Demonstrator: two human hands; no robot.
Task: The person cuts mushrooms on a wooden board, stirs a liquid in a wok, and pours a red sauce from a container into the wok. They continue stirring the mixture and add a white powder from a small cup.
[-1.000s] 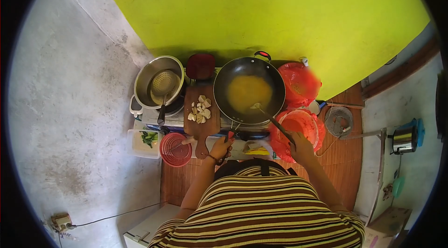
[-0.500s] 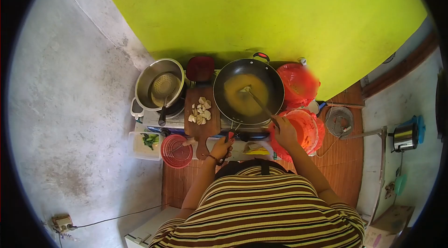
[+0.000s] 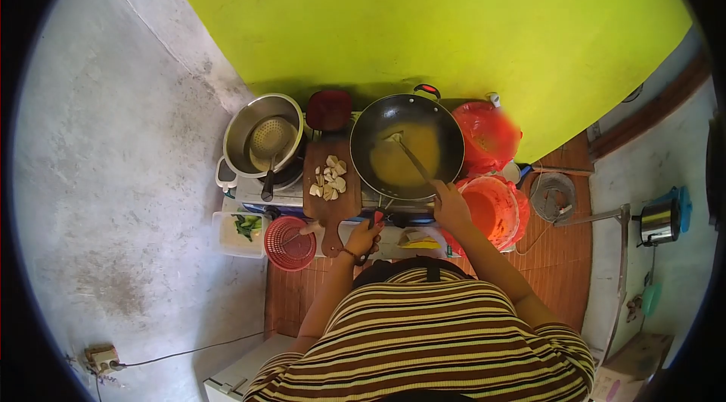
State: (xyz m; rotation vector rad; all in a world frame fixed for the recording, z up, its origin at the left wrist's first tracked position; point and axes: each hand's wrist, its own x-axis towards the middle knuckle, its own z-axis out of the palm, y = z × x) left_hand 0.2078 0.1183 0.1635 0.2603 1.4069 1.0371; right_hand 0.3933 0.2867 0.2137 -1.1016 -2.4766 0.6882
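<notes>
A dark wok [image 3: 376,121] with a shallow pool of yellowish-brown liquid [image 3: 389,164] sits on the stove. My left hand [image 3: 363,240] is closed around the wok's black and red handle [image 3: 378,217], near my body. In my right hand [image 3: 451,207], over the wok's lower right rim, is the long handle of a spatula [image 3: 413,159]; its head rests in the liquid toward the wok's middle. Left of the wok, pale chopped pieces [image 3: 330,179] lie on a wooden cutting board [image 3: 324,210].
A steel pot [image 3: 240,126] holding a skimmer [image 3: 272,137] stands at left. Below it are a clear tub [image 3: 225,235] with green leaves and a red basket [image 3: 291,260]. Red-lined containers [image 3: 491,209] crowd the right side. A green wall [image 3: 423,16] rises behind the stove.
The spatula's head has shifted slightly up and left within the wok, and my right hand has drawn a little left. My left hand keeps its grip. The whole view has shifted slightly.
</notes>
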